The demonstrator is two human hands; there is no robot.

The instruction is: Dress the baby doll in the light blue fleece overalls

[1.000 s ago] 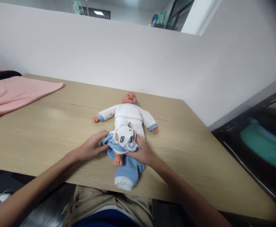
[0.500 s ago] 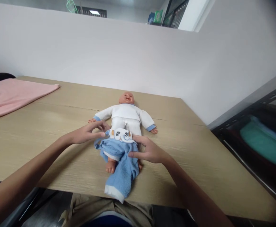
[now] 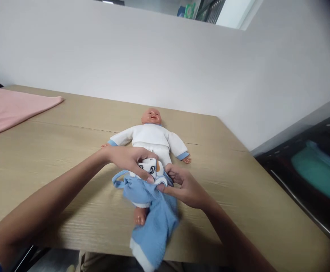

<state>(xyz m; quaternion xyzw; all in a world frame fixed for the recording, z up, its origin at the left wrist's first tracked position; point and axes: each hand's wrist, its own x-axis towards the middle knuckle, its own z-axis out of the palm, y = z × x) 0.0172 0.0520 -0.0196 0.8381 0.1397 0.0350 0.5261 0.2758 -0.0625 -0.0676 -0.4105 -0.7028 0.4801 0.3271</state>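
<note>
A baby doll [image 3: 153, 136] in a white top lies on its back on the wooden table [image 3: 54, 151], head toward the wall. Blue trousers [image 3: 153, 211] with a white cartoon-face bib [image 3: 150, 168] cover its hips and legs; one bare foot [image 3: 139, 217] sticks out. My left hand [image 3: 128, 160] pinches the top edge of the trousers at the doll's waist. My right hand [image 3: 182, 183] grips the same waist edge from the right side, fingers curled.
A pink cloth [image 3: 9, 109] lies at the table's far left. A white partition wall [image 3: 153, 56] stands behind the table. To the right, a dark shelf [image 3: 309, 162] holds something teal.
Both hands moved in over the doll's waist and closed on the trousers' top edge. The bib has bunched up, and the trouser leg has shifted right and hangs further over the table's front edge.
</note>
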